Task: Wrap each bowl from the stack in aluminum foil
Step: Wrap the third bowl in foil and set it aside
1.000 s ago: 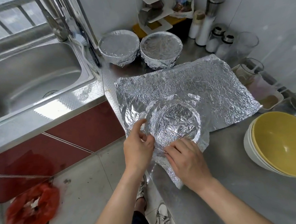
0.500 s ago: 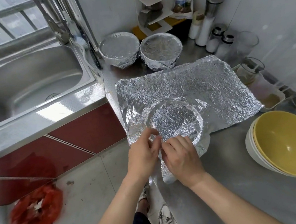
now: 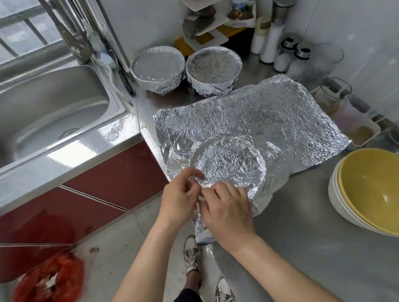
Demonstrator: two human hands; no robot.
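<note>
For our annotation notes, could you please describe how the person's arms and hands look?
The left forearm and right forearm are bare to the frame edge, no sleeve showing. The left hand and right hand wear no gloves; no ring, watch or bracelet is visible.

Two bare forearms come up from below and converge, the left forearm [image 3: 141, 266] slanting in from one side and the right forearm [image 3: 277, 265] from the other, both wrists close to straight. The left hand [image 3: 180, 199] shows its back, fingers curled, with thumb and forefinger pinching a fold of crinkled silver aluminium foil [image 3: 229, 162]. The right hand [image 3: 226, 209] lies back-up just beside it, its fingers bent toward the left so their tips meet the left hand's fingertips on that same fold.
</note>
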